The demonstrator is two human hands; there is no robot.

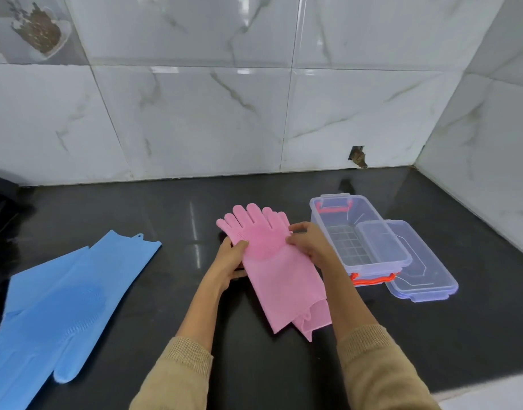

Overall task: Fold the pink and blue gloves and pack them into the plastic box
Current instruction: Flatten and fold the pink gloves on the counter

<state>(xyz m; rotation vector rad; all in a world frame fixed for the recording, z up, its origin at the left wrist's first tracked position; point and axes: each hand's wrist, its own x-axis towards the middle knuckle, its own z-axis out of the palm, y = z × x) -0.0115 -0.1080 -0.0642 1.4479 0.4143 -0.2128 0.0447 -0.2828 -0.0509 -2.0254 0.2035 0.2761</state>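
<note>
While your left hand (pixel 232 255) and right hand (pixel 306 242) pinch pink gloves (pixel 272 261) between them, plastic box (pixel 359 232) sits just right of gloves.

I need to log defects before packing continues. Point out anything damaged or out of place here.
One thing: a chipped, broken hole in the wall tile just above the counter, behind the plastic box. The lid leans tilted against the box.
</note>
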